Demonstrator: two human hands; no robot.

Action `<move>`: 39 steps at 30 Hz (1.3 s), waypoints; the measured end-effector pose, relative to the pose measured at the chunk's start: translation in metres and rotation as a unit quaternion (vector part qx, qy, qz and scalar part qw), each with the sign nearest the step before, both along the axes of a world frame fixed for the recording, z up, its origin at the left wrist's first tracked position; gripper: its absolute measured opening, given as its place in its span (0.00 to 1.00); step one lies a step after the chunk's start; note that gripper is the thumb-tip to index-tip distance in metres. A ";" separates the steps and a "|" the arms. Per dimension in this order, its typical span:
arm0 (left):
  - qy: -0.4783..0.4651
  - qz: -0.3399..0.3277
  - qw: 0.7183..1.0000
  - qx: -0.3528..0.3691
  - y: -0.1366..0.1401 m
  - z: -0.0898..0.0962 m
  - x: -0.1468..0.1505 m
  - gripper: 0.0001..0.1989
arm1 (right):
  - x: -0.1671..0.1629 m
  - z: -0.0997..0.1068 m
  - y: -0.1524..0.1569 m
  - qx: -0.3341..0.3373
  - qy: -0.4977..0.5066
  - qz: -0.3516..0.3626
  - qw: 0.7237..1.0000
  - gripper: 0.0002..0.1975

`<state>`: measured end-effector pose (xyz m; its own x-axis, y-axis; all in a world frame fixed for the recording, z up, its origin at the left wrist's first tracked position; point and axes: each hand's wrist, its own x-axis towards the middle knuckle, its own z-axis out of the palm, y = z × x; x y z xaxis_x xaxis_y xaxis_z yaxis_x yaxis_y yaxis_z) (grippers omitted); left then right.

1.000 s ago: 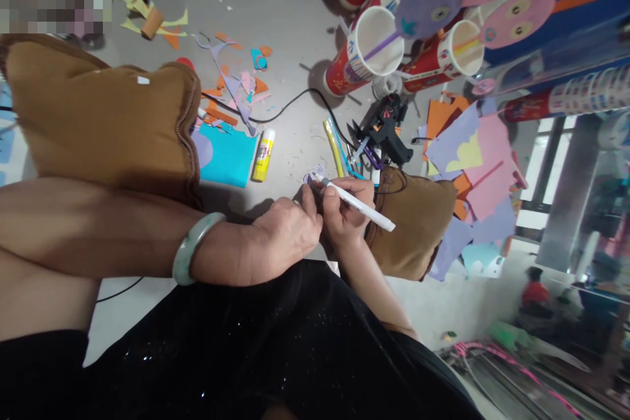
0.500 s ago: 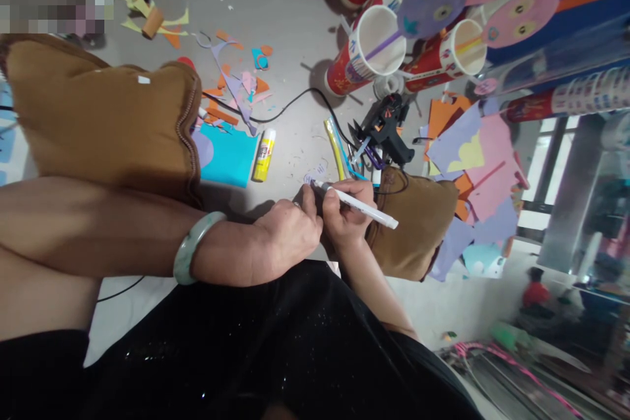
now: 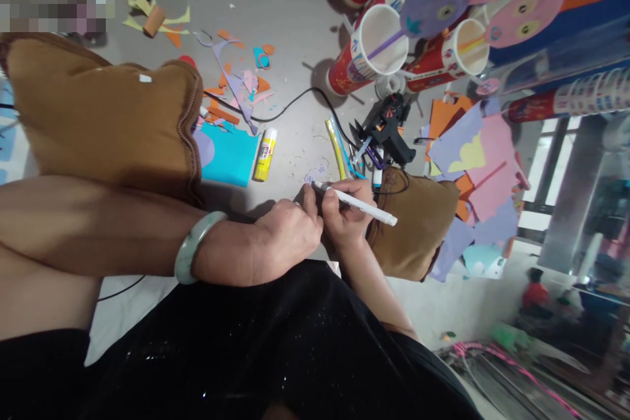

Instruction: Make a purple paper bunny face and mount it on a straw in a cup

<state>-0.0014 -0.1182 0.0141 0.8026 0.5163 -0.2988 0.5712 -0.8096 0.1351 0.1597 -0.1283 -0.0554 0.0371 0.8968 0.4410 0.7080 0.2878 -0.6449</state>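
My right hand (image 3: 347, 213) is closed around a white marker pen (image 3: 371, 208), its tip down at a small light-purple paper piece (image 3: 310, 178). Handwriting shows on this piece and on a similar one beside it marked "Hi" (image 3: 321, 169). My left hand (image 3: 288, 236), curled with the index finger extended, presses that fingertip against the lower edge of the paper. A yellow glue stick (image 3: 266, 156) stands just beyond my left hand, beside a blue paper sheet (image 3: 229, 157). Past my right hand lie a black glue gun (image 3: 388, 131) and yellow and blue straws (image 3: 336, 149).
Red paper cups (image 3: 367, 46) with paper animal faces (image 3: 436, 3) on straws stand at the back right. Brown cushions (image 3: 105, 118) flank the work area. Paper scraps (image 3: 249, 82) litter the grey table (image 3: 280, 20); coloured sheets (image 3: 492, 164) pile up at right.
The marker tip has barely shifted at the paper, and its back end sits slightly higher. Both hands otherwise stay in place.
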 end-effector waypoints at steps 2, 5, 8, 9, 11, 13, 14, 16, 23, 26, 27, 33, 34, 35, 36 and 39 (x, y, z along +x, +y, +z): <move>-0.006 0.003 1.000 0.020 -0.002 -0.002 -0.001 0.28 | 0.001 -0.003 -0.001 -0.009 0.005 0.000 1.000 0.03; -0.012 0.002 0.999 0.037 -0.005 -0.006 -0.002 0.26 | 0.001 -0.005 -0.002 -0.012 0.017 0.009 1.000 0.03; -0.016 -0.005 0.999 0.051 -0.006 -0.008 -0.002 0.26 | 0.001 -0.003 -0.001 0.018 0.010 0.000 1.000 0.03; -0.014 -0.006 0.999 0.052 -0.006 -0.008 -0.002 0.26 | 0.001 -0.002 0.000 0.025 0.003 -0.007 1.000 0.03; -0.007 -0.007 0.999 0.048 -0.005 -0.006 -0.001 0.26 | 0.001 -0.001 0.001 0.028 -0.014 -0.016 0.999 0.03; 0.006 -0.009 0.999 0.030 -0.001 -0.001 0.000 0.27 | 0.000 0.000 0.001 0.020 -0.023 -0.013 0.999 0.04; 0.013 -0.012 1.000 0.015 0.001 0.001 0.000 0.27 | 0.000 0.000 0.001 0.017 -0.025 -0.010 0.999 0.04; 0.023 -0.016 0.999 -0.021 0.004 0.005 0.001 0.27 | 0.000 0.001 0.001 0.017 -0.027 -0.005 0.999 0.03; -0.038 0.000 0.999 -0.012 0.002 0.000 -0.001 0.26 | -0.002 0.004 0.003 0.026 -0.017 0.005 0.999 0.03; -0.045 0.006 0.999 -0.017 0.000 -0.002 -0.001 0.27 | -0.002 0.004 0.003 0.024 -0.021 0.003 0.999 0.03; -0.046 0.006 0.999 -0.020 0.000 -0.003 -0.001 0.27 | -0.002 0.004 0.003 0.022 -0.021 0.003 1.000 0.03; -0.043 0.007 0.999 -0.022 0.002 -0.002 -0.001 0.27 | -0.002 0.004 0.003 0.025 -0.032 0.002 0.999 0.03; -0.044 0.008 0.999 -0.021 0.002 -0.003 -0.001 0.27 | -0.001 0.003 0.003 0.025 -0.034 0.001 0.999 0.03; -0.046 0.010 0.999 -0.021 0.002 -0.003 -0.001 0.27 | -0.001 0.003 0.003 0.024 -0.035 0.001 0.999 0.03; -0.047 0.011 0.999 -0.020 0.001 -0.003 -0.001 0.26 | -0.001 0.003 0.003 0.024 -0.035 0.001 0.999 0.03; -0.046 0.010 0.999 -0.016 0.001 -0.003 -0.001 0.26 | -0.001 0.002 0.003 0.018 -0.031 -0.002 0.999 0.03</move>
<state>-0.0027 -0.1168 0.0114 0.8170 0.5237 -0.2414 0.5712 -0.7925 0.2139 0.1591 -0.1257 -0.0538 0.0111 0.8799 0.4750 0.7477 0.3081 -0.5882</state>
